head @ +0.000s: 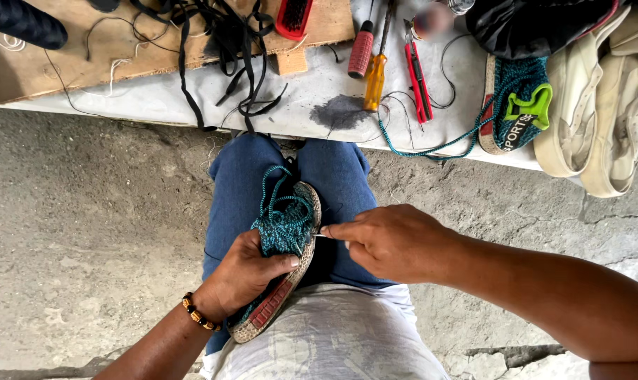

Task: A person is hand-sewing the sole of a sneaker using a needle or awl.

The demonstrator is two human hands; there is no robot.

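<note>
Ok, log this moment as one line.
left hand: grips teal shoe on lap | right hand: pinches needle at sole edge | second shoe, screwdrivers on bench

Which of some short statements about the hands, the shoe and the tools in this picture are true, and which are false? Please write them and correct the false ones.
1. The left hand holds a teal knit shoe on the lap. True.
2. The right hand is empty. False: it pinches a thin needle-like tool at the shoe's edge.
3. A second teal shoe lies on the bench. True.
4. The screwdrivers lie on the ground. False: they lie on the bench.
</note>
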